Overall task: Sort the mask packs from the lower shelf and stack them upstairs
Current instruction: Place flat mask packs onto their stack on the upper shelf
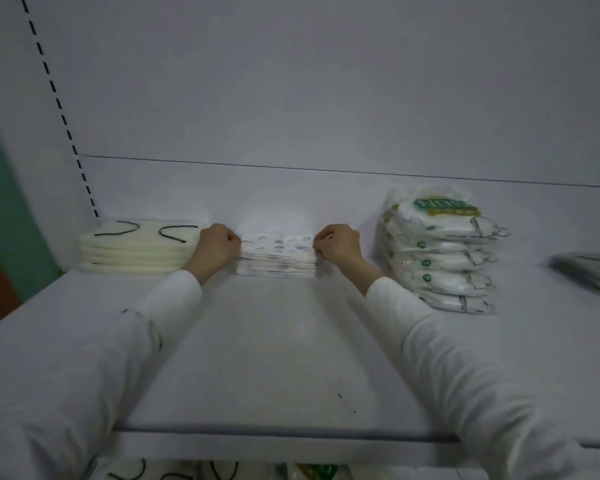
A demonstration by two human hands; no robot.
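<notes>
Left grip and right grip pinch mask stack ends, gap beside bagged packs.

One cream stack, one printed stack, one green-label stack, one grey stack.

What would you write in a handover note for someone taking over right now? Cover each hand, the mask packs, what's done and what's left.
Left hand grips the left end of the patterned stack; right hand grips its right end, on the upper shelf.
Done: cream stack to its left, green-label stack to its right, grey pile far right.
Left: more packs show on the shelf below.
</notes>
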